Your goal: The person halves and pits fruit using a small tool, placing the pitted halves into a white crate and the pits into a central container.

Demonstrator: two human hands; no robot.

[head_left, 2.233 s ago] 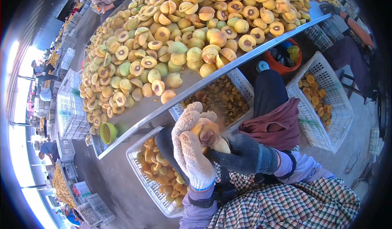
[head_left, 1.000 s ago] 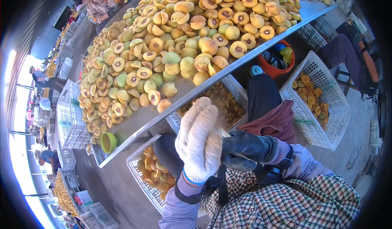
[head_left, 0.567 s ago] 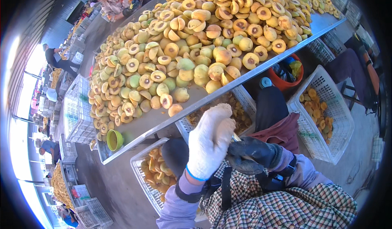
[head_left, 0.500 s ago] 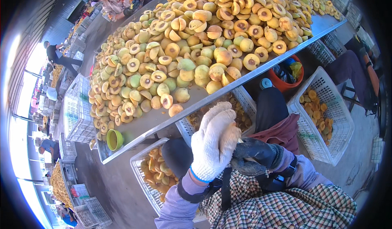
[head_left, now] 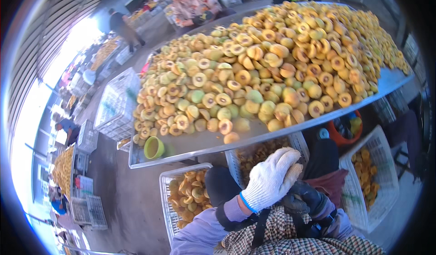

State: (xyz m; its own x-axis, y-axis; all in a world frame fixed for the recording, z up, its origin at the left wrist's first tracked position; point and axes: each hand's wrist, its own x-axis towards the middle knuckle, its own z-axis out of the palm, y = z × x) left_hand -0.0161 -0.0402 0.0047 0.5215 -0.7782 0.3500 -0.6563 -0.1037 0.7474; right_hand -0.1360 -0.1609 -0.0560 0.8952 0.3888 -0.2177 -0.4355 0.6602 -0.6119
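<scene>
Two gloved hands together: my left hand point(head_left: 274, 177) curled, right hand point(head_left: 303, 197) just beside; can't tell what either holds. Halved fruit point(head_left: 316, 109) heaped on metal table point(head_left: 200, 147). Loosened grip could drop any hidden piece toward crate point(head_left: 301, 147).

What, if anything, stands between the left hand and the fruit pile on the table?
The table's metal front edge runs between the left hand and the fruit pile. Nothing else visible blocks that path; the green cup sits off to the left.
</scene>
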